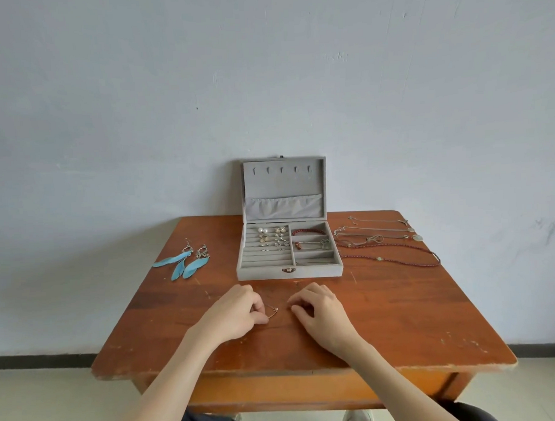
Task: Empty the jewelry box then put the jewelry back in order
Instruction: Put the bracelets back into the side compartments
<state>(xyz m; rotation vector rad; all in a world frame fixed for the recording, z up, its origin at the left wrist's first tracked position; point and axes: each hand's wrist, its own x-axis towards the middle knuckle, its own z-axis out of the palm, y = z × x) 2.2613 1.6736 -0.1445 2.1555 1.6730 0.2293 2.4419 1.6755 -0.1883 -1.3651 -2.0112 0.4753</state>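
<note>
A grey jewelry box point(290, 272) stands open at the back middle of the wooden table point(401, 316), its lid upright. Small earrings and rings point(272, 239) fill the left slots. A red bead bracelet point(307, 231) and another bracelet point(314, 244) lie in the right compartments. In front of the box, my left hand point(234, 311) pinches a thin chain with a small clasp point(274, 311) against the tabletop. My right hand point(318, 307) rests on the table with its fingers curled near the chain's other end; whether it holds the chain is not clear.
Two blue feather earrings point(184, 262) lie on the table to the left of the box. Several necklaces point(385, 242) are laid out to its right, near the table's right edge. A pale wall rises directly behind the table.
</note>
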